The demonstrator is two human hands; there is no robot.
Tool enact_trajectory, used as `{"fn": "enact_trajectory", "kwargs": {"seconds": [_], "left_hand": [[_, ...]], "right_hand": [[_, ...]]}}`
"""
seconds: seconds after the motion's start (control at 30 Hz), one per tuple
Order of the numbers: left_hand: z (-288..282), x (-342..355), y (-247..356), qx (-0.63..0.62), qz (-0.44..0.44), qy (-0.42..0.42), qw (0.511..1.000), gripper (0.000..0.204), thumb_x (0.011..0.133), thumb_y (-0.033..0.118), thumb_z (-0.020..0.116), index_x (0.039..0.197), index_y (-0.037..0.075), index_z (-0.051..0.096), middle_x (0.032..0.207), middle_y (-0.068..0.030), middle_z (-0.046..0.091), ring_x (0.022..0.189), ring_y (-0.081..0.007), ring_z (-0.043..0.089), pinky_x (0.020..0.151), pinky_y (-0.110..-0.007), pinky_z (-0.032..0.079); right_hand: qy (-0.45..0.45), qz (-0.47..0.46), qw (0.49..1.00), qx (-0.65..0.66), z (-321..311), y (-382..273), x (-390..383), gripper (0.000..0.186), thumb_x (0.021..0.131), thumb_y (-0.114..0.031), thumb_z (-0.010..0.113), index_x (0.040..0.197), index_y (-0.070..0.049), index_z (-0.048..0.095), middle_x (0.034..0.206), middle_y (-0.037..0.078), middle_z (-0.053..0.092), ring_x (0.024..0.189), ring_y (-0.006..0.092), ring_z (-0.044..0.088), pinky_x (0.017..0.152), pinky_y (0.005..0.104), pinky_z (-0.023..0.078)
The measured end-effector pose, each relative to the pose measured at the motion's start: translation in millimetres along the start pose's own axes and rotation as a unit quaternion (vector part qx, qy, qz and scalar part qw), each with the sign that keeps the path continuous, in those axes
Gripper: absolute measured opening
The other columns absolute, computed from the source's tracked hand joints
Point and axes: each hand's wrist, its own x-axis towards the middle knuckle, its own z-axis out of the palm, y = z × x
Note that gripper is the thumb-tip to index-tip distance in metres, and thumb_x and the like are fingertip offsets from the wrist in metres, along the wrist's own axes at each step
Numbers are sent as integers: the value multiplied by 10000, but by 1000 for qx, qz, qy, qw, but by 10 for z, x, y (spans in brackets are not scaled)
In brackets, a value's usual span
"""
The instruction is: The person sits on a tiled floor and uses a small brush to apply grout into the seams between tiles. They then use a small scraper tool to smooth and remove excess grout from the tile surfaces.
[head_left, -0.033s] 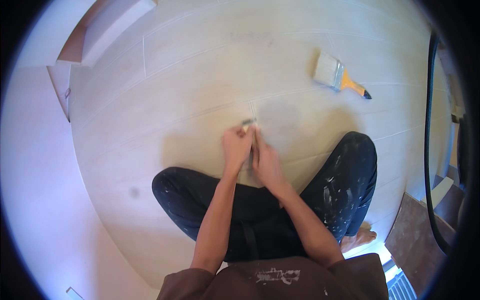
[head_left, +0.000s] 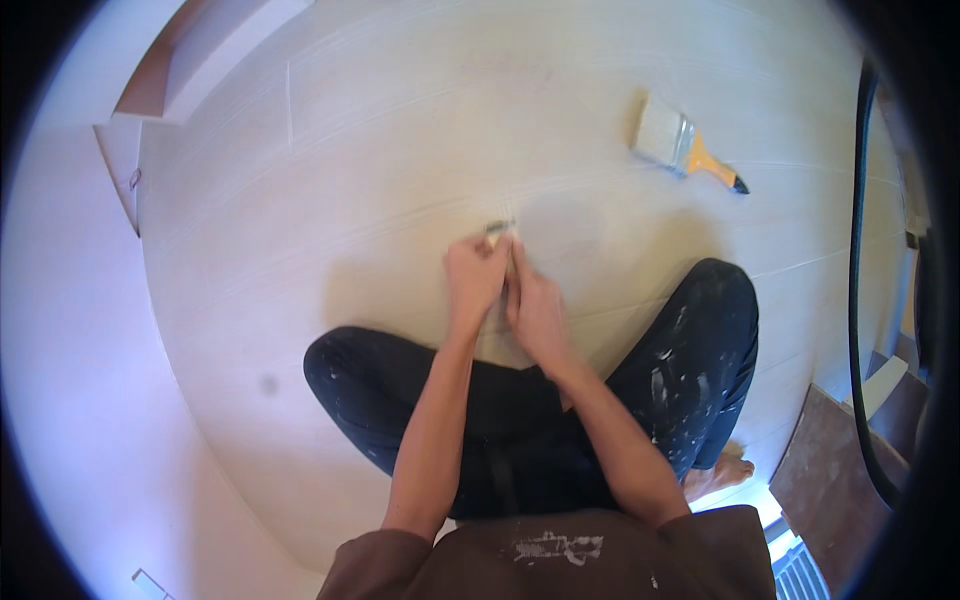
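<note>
Both hands meet low over the tiled floor in front of my crossed legs. A small tool with a pale body and a dark, flat edge (head_left: 499, 228) pokes out beyond the fingers; it is too blurred to tell its kind. My left hand (head_left: 475, 278) is closed around it near that edge. Beside it, my right hand (head_left: 537, 303) is closed on the same tool, fingers pointing forward. Most of the handle is hidden by the hands. The dark edge lies close to a floor joint; contact cannot be made out.
A wide paintbrush (head_left: 678, 138) with pale bristles and an orange handle lies ahead on the right. Along the right side hangs a black cable (head_left: 855, 250) near a brown board (head_left: 830, 470). A white wall (head_left: 90, 350) bounds the left.
The tool's dark edge and my fingertips have shifted slightly forward, away from me. Both hands keep their grip. The view has moved a little too.
</note>
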Motion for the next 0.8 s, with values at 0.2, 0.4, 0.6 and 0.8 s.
{"fn": "enact_trajectory", "kwargs": {"seconds": [0.2,0.4,0.6,0.8], "left_hand": [[-12,353,78,-12,17,3,1000,441,881,287,803,636,-39,635,530,-110,597,507,-154,531,520,-387,465],[28,467,152,-17,29,16,999,475,867,314,822,618,-35,617,529,-99,585,510,-146,530,510,-386,455],[65,425,97,1,42,24,999,465,858,292,800,614,-57,614,557,-202,614,495,-275,602,542,-442,478],[31,-38,72,-23,22,-5,999,418,943,270,765,691,-42,647,570,-147,630,540,-178,608,554,-384,477]], "right_hand": [[27,4,999,20,74,-106,383,544,1027,-75,542,1555,13,443,890,332,670,820,502,675,722,546,503],[23,17,999,23,-32,-181,469,528,1026,-81,534,1542,8,466,853,344,647,786,514,668,714,546,503],[24,-15,1000,10,-113,-171,440,506,1024,-76,542,1520,13,493,816,328,645,754,514,656,700,528,499],[-12,-6,1000,24,-249,-53,75,509,1026,-75,559,1527,-12,498,951,342,659,887,506,670,779,517,515]]}}
